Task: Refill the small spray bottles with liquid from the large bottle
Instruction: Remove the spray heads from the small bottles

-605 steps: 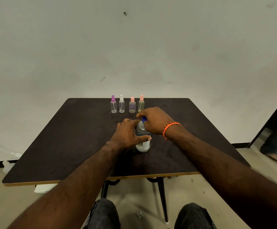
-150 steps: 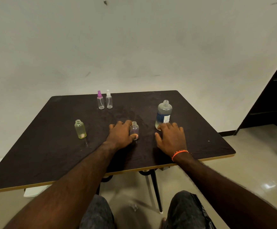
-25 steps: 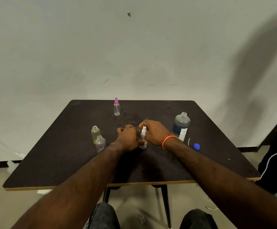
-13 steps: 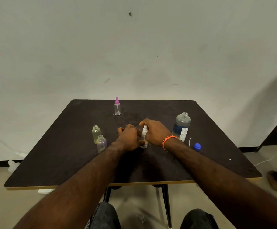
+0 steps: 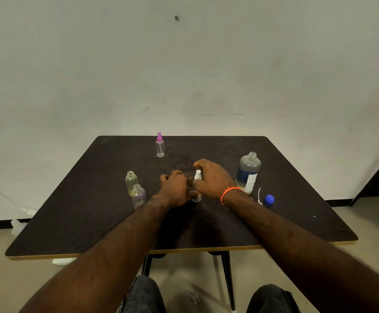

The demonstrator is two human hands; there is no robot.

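Both hands meet on a small white-topped spray bottle at the middle of the dark desk.

The left hand point(image 5: 175, 189) curls its fingers round the body of the white-topped bottle point(image 5: 197, 185), while the right hand point(image 5: 212, 178), with an orange wristband point(image 5: 228, 193), arches over its spray head, fingers bent about it. The desk point(image 5: 93, 222) stands against a pale wall point(image 5: 184, 64). Left of the fingers, two uncapped small bottles, one yellowish point(image 5: 131, 180) and one purplish point(image 5: 138, 195), stand just beside each other. Beyond the fingers stands a pink-topped bottle point(image 5: 160, 146). Right of them the large bottle point(image 5: 247, 171), uncapped, holds some clear liquid, with its blue cap point(image 5: 269, 199) near.
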